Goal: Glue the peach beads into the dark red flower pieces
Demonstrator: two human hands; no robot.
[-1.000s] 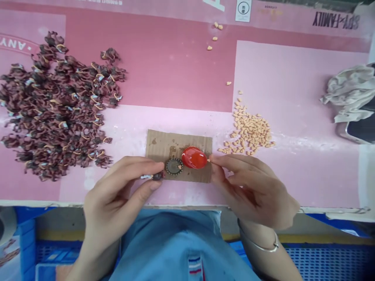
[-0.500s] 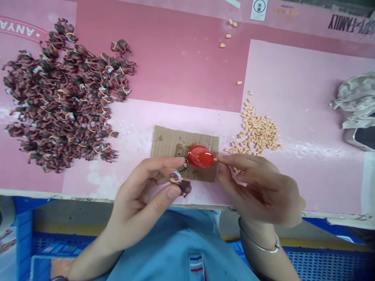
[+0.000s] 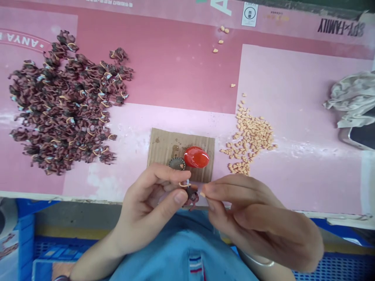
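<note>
A small brown animal figurine [image 3: 191, 192] with a dark mane and a yellowish loop sits between the thumb and fingers of my left hand [image 3: 156, 199]. Close beside it, my right hand [image 3: 249, 210] pinches a tiny cream-coloured piece [image 3: 202, 194] between thumb and forefinger. The piece is very near the figurine; whether they touch I cannot tell. Just beyond my fingers, a glossy red cup-shaped object [image 3: 197, 157] stands on a cardboard piece [image 3: 158, 146]. A bottle cap [image 3: 177, 163] lies at its left, partly hidden by my left hand.
A large heap of similar brown figurines [image 3: 64, 105] covers the left of the pink table. Small cream pieces [image 3: 254, 132] are piled right of the cardboard, with several strays [image 3: 220, 41] farther back. A crumpled pale cloth [image 3: 351, 95] lies at the far right. Blue crates [image 3: 331, 257] sit below the table edge.
My right hand has moved from the red object towards me, bringing the tiny piece close to the figurine. My left hand has shifted slightly right, the figurine still in it. The view has shifted slightly.
</note>
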